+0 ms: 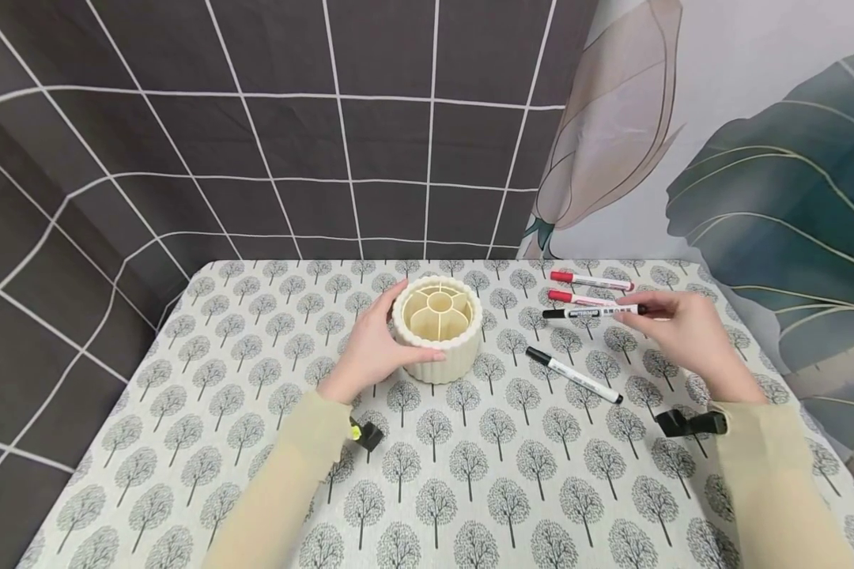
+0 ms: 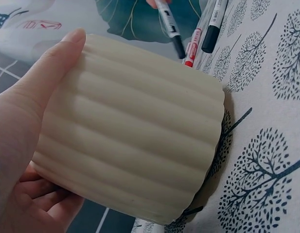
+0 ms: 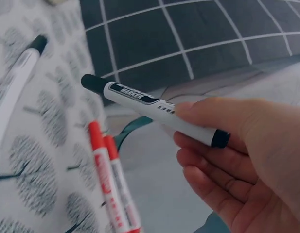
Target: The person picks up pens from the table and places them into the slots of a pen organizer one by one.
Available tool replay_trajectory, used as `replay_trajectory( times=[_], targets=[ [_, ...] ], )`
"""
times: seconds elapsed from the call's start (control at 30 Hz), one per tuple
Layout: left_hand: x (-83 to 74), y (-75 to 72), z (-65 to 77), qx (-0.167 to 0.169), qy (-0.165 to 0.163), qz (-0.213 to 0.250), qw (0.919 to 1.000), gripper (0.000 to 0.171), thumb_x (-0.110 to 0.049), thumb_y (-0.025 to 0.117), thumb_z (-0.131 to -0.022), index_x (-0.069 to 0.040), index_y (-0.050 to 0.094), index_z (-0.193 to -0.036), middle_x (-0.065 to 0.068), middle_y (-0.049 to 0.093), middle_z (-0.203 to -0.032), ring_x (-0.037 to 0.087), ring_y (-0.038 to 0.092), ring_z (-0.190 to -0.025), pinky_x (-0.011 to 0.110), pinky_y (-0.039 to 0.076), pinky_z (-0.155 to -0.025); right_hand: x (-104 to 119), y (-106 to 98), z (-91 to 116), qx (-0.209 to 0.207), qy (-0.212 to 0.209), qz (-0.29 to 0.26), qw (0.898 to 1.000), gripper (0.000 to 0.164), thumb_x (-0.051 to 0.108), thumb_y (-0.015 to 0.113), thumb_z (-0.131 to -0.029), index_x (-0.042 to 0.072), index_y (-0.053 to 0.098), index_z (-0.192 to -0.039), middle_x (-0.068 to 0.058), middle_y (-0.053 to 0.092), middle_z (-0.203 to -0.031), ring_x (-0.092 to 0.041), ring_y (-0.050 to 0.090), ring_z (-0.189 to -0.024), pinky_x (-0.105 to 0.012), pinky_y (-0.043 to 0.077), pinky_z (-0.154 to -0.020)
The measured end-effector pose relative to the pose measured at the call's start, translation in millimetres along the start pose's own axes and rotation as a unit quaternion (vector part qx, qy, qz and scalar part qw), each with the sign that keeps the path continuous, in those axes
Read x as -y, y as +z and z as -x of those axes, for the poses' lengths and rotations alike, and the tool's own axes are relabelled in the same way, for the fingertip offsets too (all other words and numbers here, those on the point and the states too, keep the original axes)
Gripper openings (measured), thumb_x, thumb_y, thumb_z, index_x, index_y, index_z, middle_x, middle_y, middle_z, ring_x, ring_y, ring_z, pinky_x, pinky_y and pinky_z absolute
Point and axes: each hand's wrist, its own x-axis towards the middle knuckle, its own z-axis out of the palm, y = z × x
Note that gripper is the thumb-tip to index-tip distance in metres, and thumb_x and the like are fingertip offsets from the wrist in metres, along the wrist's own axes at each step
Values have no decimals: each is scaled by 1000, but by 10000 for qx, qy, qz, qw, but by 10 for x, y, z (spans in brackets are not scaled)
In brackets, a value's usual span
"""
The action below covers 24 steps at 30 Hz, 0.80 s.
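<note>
A cream ribbed pen holder (image 1: pixel 444 365) with several inner compartments stands on the table, and none of them shows a pen inside. My left hand (image 1: pixel 372 344) grips it from the left, thumb across the near side; the left wrist view shows its ribbed wall (image 2: pixel 135 126) close up. Between thumb and fingers, my right hand (image 1: pixel 686 332) pinches a black-capped whiteboard marker (image 3: pixel 145 104) near its rear end, raised off the cloth with the cap pointing left. Another black-capped marker (image 1: pixel 575 376) lies on the cloth, between the holder and my right forearm.
Two red-capped markers, the farther one (image 1: pixel 594 280) and the nearer one (image 1: pixel 576 298), lie at the back right; the held marker partly overlaps the nearer one in the head view. A tree-print cloth (image 1: pixel 434 466) covers the table. Behind it hangs a dark grid-pattern curtain (image 1: pixel 292 134).
</note>
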Motion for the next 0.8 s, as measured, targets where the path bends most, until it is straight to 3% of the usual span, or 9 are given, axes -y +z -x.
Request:
replay_trajectory(
  times=[0.13, 0.23, 0.37, 0.5, 0.8],
  targets=[
    [-7, 10, 2, 73, 35, -6, 10000, 130, -64, 95, -51, -25, 34, -159, 4, 48, -151, 27, 46, -134, 58, 41, -107, 162, -85, -55, -290, 88, -86, 9995, 26, 25, 81, -90, 9, 78, -110, 10, 73, -96, 4, 61, -80, -17, 43, -59],
    [-21, -1, 1, 101, -13, 7, 9999, 130, -62, 96, -52, -25, 33, -160, 5, 47, -152, 27, 46, -135, 58, 40, -108, 336, -126, -122, -429, 241, -307, 9983, 29, 30, 81, -90, 11, 78, -111, 18, 70, -95, -1, 63, -84, -18, 43, -63],
    [-43, -31, -9, 124, -6, 1, 9999, 129, -60, 97, -54, -22, 33, -160, 6, 47, -152, 29, 44, -136, 59, 38, -109, 569, -145, -233, -568, 219, -858, 9945, 31, 28, 82, -89, 9, 77, -113, 12, 73, -97, -6, 66, -85, -17, 46, -70],
    [-47, -44, -6, 228, -26, -7, 9997, 129, -62, 95, -55, -22, 32, -160, 7, 45, -154, 30, 43, -137, 61, 38, -109, 759, -140, -302, -757, -55, -1271, 9890, 29, 20, 83, -88, 7, 77, -113, 7, 75, -93, -8, 68, -84, -18, 46, -67],
    [-21, -58, -5, 158, 84, 17, 9998, 128, -62, 95, -55, -20, 33, -159, 6, 47, -152, 28, 44, -136, 58, 38, -109, 1130, -86, -384, -1156, -1033, -1863, 9702, 28, 3, 83, -85, 1, 77, -111, -2, 74, -88, -15, 70, -85, -21, 52, -74]
  ],
)
